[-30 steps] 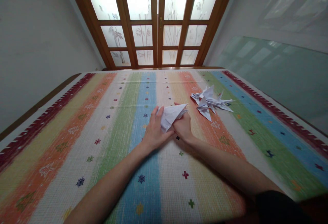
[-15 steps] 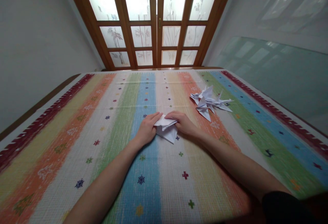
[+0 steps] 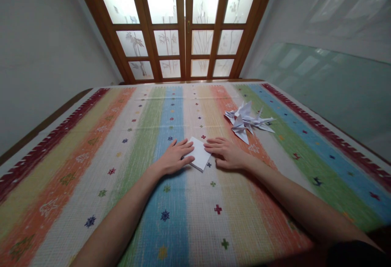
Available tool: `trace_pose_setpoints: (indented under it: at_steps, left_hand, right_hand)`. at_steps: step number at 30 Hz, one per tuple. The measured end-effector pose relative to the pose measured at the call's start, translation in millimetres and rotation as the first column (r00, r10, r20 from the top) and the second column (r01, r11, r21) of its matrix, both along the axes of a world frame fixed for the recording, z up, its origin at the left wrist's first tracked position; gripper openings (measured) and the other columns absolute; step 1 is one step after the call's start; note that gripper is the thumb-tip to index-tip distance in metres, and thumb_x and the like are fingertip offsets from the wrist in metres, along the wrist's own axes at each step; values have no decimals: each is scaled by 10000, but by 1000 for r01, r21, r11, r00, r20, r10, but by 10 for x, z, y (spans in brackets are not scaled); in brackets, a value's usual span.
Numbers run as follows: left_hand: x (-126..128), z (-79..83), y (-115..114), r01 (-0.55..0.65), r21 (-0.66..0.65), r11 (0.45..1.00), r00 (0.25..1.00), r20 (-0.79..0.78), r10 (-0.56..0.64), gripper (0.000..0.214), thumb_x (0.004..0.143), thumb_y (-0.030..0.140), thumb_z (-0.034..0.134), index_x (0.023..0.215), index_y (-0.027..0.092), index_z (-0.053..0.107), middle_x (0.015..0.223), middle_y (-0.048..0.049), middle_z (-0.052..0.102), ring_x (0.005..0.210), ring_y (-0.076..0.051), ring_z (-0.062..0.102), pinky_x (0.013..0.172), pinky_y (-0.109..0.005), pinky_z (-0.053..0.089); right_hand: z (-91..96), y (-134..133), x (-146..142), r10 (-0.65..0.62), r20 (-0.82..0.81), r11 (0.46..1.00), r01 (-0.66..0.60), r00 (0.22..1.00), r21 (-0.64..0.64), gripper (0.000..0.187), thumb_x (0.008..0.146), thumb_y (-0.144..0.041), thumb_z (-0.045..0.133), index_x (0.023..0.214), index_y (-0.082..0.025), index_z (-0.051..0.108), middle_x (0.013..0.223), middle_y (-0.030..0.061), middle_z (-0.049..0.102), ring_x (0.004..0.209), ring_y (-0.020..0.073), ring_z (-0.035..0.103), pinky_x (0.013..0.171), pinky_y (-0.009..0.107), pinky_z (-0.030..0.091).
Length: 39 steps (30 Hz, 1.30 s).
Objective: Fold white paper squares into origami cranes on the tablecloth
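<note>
A folded square of white paper [image 3: 199, 155] lies flat on the tablecloth, turned so that one corner points toward me. On its left side rests my left hand [image 3: 175, 157], palm down, fingers spread, with the fingertips on the paper's edge. My right hand [image 3: 227, 153] lies on the other side, its fingers stretched out and their tips touching the paper's right edge. Neither hand grips the sheet. Beyond my right hand sits a small cluster of folded white paper cranes [image 3: 244, 121], their wings and points overlapping.
A striped, patterned tablecloth [image 3: 122, 201] covers the table. At the far end stand wooden doors [image 3: 185, 55] with frosted panes. A pale glass-like panel [image 3: 324, 83] leans along the right wall, and a white wall [image 3: 45, 43] runs along the left.
The paper's raised flap has been laid down, leaving a flat square. Both hands have gone from pinching its upper part to lying flat at its sides.
</note>
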<state>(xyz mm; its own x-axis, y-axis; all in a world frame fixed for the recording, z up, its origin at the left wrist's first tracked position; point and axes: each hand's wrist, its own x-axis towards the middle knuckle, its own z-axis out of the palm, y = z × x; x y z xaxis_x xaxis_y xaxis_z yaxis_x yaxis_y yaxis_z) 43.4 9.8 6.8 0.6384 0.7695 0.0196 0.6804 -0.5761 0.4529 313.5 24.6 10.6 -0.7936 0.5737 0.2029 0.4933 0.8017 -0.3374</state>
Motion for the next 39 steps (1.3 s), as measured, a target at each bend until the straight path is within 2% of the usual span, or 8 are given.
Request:
trace_pose_setpoints:
  at_steps: [5,13,18,22,28,33,36,39]
  left_hand:
    - [77,-44,65,-35,71,997,998,-46,39,654,863,528,540,1436,236,420,1524,-138,377,1449,-355,242,1140,-636,65]
    - [85,-40,164,7,137,990,994,-106,8,830,765,664,599,1440,221,409,1522,-168,373,1431,-377,268,1144,-618,55]
    - [65,-50,194,11,189,982,998,-63,1,778,760,661,606,1396,233,471,1450,-149,478,1395,-352,340,1158,-574,85]
    - [-19,-39,166,-6,207,978,992,-119,31,826,745,706,587,1409,235,450,1425,-143,494,1382,-358,344,1150,-577,126]
    - [-119,18,53,-34,331,943,981,-171,96,867,673,781,591,1322,209,538,1294,-155,560,1301,-384,402,1120,-586,203]
    - [-112,31,36,42,401,915,994,-108,1,578,806,646,576,1124,166,627,1140,-139,637,1076,-291,576,977,-460,412]
    - [-115,6,43,141,419,897,988,-113,-103,442,909,564,478,973,161,648,1000,-109,692,931,-235,639,848,-373,471]
    - [-112,-13,25,142,449,882,989,-103,-106,405,958,489,426,877,164,654,881,-83,712,818,-202,659,765,-331,479]
  right_hand:
    - [31,-151,-92,-88,39,991,84,995,104,312,873,-362,583,1092,-170,697,1179,138,693,1134,296,620,1006,499,414]
    - [96,-452,-275,-296,156,946,267,942,183,463,826,-596,609,864,-139,670,889,165,712,851,308,665,818,444,462]
    - [91,-621,-420,-435,206,887,377,877,268,574,765,-655,637,913,-101,665,917,222,688,877,348,638,809,463,441]
    - [115,-529,-391,-360,240,920,299,902,253,430,856,-493,599,1025,-103,658,1008,201,690,962,328,634,884,457,431]
    - [102,-117,-188,-185,152,976,163,971,148,325,933,-299,512,1198,-159,637,1251,138,648,1157,271,590,979,437,433]
    - [15,67,-155,-172,65,979,163,983,125,282,946,-262,497,1144,-192,684,1226,108,671,1177,249,584,1006,426,430]
    - [-6,42,-167,-173,82,968,154,981,198,296,936,-291,518,1170,-182,662,1277,126,636,1228,283,534,1012,462,404]
    - [4,-26,-204,-183,100,948,148,978,282,316,918,-339,557,1158,-154,646,1287,165,610,1209,309,523,991,472,391]
